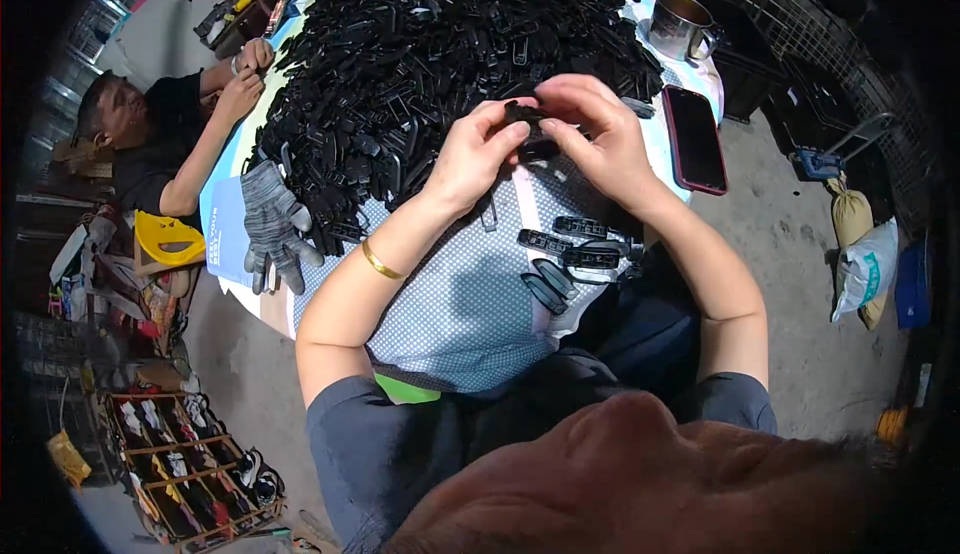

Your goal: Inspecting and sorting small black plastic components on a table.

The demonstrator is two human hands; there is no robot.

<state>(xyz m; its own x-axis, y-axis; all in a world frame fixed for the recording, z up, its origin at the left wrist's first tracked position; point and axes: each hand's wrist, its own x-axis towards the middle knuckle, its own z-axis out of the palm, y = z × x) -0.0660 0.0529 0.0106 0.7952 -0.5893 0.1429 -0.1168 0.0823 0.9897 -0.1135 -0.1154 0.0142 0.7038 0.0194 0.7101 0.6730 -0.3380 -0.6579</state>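
Note:
Both my hands meet over the near edge of a large heap of small black plastic parts point(440, 44). My left hand point(478, 149) pinches a small black plastic part point(522, 112) between thumb and fingers. On its other side my right hand point(600, 139) closes thumb and fingertips on the same part. Its exact shape is partly hidden by my fingers. Below my hands, several black oblong parts point(592, 256) lie in a small group on the patterned cloth point(450, 294). Two smooth dark oval pieces point(545, 292) rest beside them.
A grey knitted glove point(272, 216) lies at the table's left edge. At the right edge are a dark phone point(695, 142) and a metal mug point(682, 26). Another person point(160, 134) sits at the left, hands at the table edge. A shoe rack point(195, 464) stands lower left.

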